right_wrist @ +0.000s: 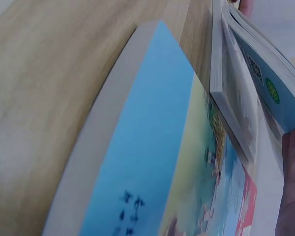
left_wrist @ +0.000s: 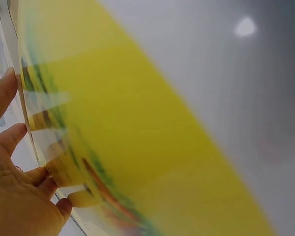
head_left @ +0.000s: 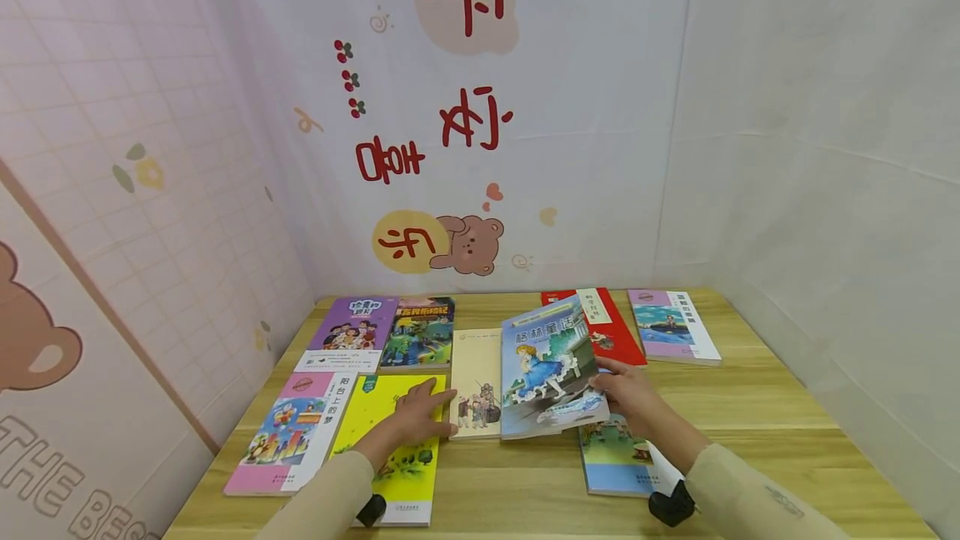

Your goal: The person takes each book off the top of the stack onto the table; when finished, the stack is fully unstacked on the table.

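My right hand (head_left: 633, 394) grips the right edge of a blue picture-cover book (head_left: 551, 357) with a girl in a blue dress. That book tilts up on its right side, and its underside (right_wrist: 265, 73) shows in the right wrist view. It overlaps a cream book (head_left: 474, 357) with small figures on the cover. The left hand (head_left: 416, 415) spreads over a yellow book (head_left: 412, 477), fingertips at the cream book's left edge. Below the right hand lies a book with a blue-and-green cover (head_left: 615, 457), partly covered by the arm.
Left of the yellow book lies a pink-and-white book (head_left: 288, 432). Behind it are a purple book (head_left: 348, 332) and a dark green book (head_left: 420, 332). A red book (head_left: 622, 332) and another pink-and-white book (head_left: 672, 325) lie at the back right. Cloth walls enclose the wooden table (head_left: 757, 440).
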The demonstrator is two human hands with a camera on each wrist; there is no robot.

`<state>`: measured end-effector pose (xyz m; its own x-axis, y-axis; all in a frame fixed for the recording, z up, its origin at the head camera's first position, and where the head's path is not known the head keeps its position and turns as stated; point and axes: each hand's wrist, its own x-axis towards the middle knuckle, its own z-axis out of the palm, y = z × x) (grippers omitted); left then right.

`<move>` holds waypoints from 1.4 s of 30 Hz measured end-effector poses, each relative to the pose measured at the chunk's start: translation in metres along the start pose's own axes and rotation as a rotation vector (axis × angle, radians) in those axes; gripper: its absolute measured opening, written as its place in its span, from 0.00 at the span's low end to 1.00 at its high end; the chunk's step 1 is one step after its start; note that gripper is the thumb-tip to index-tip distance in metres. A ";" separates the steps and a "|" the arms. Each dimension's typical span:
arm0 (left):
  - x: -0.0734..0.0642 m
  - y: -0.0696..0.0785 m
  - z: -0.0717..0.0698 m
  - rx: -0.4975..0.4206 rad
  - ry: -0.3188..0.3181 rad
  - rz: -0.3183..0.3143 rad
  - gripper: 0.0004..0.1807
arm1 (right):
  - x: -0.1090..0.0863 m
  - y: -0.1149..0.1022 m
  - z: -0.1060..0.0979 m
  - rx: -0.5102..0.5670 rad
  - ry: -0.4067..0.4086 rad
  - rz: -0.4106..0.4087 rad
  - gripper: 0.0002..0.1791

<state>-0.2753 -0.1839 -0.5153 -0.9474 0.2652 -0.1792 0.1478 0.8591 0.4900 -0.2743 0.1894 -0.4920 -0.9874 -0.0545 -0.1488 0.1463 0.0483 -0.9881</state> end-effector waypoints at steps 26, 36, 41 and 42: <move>-0.001 -0.005 0.001 -0.019 0.002 0.022 0.38 | -0.011 -0.007 -0.065 -0.080 -0.163 -0.042 0.41; -0.001 -0.003 0.001 -0.013 0.004 0.007 0.39 | -0.016 -0.009 -0.113 -0.061 -0.233 -0.077 0.40; -0.002 -0.003 0.002 -0.012 0.010 -0.002 0.39 | -0.022 -0.006 -0.136 -0.097 -0.173 -0.052 0.42; -0.002 -0.003 0.002 -0.012 0.011 -0.003 0.39 | -0.024 -0.005 -0.140 -0.110 -0.157 -0.048 0.42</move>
<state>-0.2736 -0.1861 -0.5187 -0.9508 0.2582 -0.1714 0.1420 0.8544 0.4998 -0.2600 0.3304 -0.4777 -0.9701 -0.2139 -0.1145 0.0832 0.1499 -0.9852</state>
